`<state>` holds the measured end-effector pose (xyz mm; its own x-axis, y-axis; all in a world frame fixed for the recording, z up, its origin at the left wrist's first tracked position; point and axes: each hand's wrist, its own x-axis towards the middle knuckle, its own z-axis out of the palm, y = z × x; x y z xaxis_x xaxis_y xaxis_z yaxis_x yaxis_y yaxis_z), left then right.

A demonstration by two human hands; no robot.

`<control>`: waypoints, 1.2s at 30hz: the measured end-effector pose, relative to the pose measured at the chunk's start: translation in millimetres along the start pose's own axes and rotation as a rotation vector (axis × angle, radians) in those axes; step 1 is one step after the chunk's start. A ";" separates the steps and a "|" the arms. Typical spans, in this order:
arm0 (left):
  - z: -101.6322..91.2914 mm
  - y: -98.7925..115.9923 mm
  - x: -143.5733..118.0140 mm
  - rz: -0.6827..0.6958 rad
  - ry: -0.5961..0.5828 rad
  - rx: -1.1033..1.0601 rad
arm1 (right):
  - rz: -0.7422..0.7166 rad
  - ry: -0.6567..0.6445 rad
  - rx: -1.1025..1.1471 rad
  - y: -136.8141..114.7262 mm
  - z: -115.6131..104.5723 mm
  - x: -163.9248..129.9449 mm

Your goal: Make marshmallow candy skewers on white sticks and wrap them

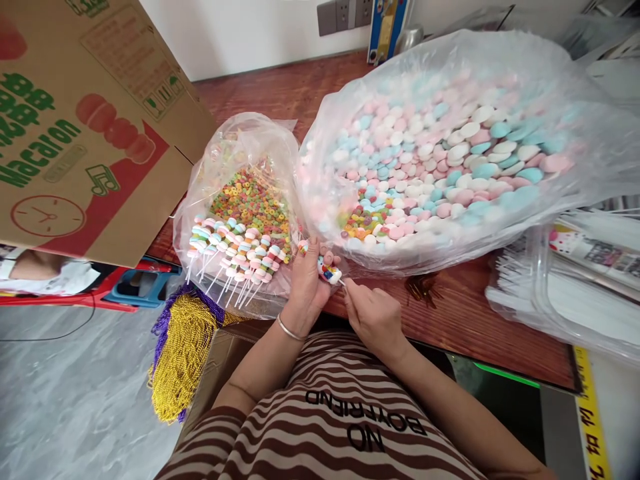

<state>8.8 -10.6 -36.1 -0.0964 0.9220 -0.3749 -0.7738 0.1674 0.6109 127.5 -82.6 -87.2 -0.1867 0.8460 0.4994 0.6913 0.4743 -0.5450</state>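
Both hands at the near edge of the counter (470, 320), meeting over a half-built candy skewer (330, 271). Left hand (306, 283) closed around the stacked candies, thumb on top, a bangle at the wrist, forearm angling in from the lower left. Right hand (373, 313) pinched shut on the thin white stick (343, 283), fingertips tight, wrist low, forearm coming in from the lower right. Best done, by the look of it, with the stick kept straight through the centre of each piece and the stack held firm, not squeezed. Just left, a small bag (240, 200) holding finished skewers (230, 247) fanned over coloured ring candies. Far right, a big open bag (450, 147) of pink, blue and white candies. Cardboard box (85, 120) at far left, bagged white sticks (565, 293) at right, gold beads (183, 353) hanging below the counter.
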 end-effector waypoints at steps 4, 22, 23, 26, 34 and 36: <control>-2.0 -6.9 -9.5 -0.023 -0.070 0.007 | 0.471 -0.167 0.709 -7.0 -4.8 15.2; -0.9 27.1 2.7 -0.142 -0.089 -0.167 | 0.227 -0.156 0.496 -0.8 -5.4 -4.0; -0.5 27.9 3.1 -0.149 -0.072 -0.164 | 0.093 -0.081 0.268 2.6 -4.9 -6.3; 0.8 27.9 4.9 -0.155 -0.023 -0.144 | -0.136 0.016 -0.112 9.4 -3.4 -10.0; -0.3 -0.2 -2.0 -0.164 -0.065 -0.122 | 0.567 -0.213 0.927 -11.2 0.9 9.0; -5.1 -1.6 -3.0 -0.168 -0.116 -0.119 | 0.775 -0.311 1.374 -12.5 -1.0 13.0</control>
<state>7.1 -15.4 -39.5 0.1075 0.9198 -0.3775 -0.8421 0.2861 0.4572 117.1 -77.8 -73.1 -0.3531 0.9076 -0.2272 -0.4056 -0.3673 -0.8370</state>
